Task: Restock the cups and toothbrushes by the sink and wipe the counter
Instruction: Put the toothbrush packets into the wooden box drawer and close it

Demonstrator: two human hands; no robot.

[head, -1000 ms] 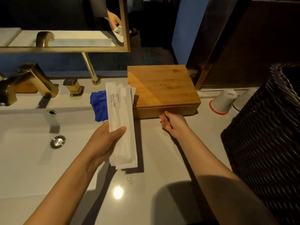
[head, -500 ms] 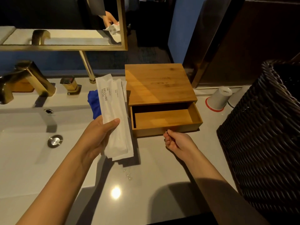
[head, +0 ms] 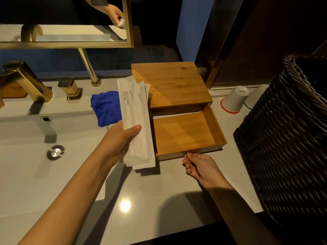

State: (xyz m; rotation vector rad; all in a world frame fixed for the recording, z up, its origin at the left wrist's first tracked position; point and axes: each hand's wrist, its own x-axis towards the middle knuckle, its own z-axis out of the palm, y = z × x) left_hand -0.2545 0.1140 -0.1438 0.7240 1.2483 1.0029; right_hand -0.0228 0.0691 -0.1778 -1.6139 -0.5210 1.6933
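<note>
Now my left hand [head: 122, 138] clasps wrapped toothbrush packets [head: 135, 121] beside the wooden box [head: 169, 82], while my right hand [head: 200, 165] pinches the front of its open drawer [head: 184, 133], ready for restocking; upturned cups [head: 234, 99] wait behind.

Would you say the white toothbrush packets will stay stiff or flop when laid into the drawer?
Probably fairly stiff: the toothbrush packets stand straight above the left hand. Likely light, since a thumb-and-finger hold suffices. Their smooth wrappers might slide apart.
</note>
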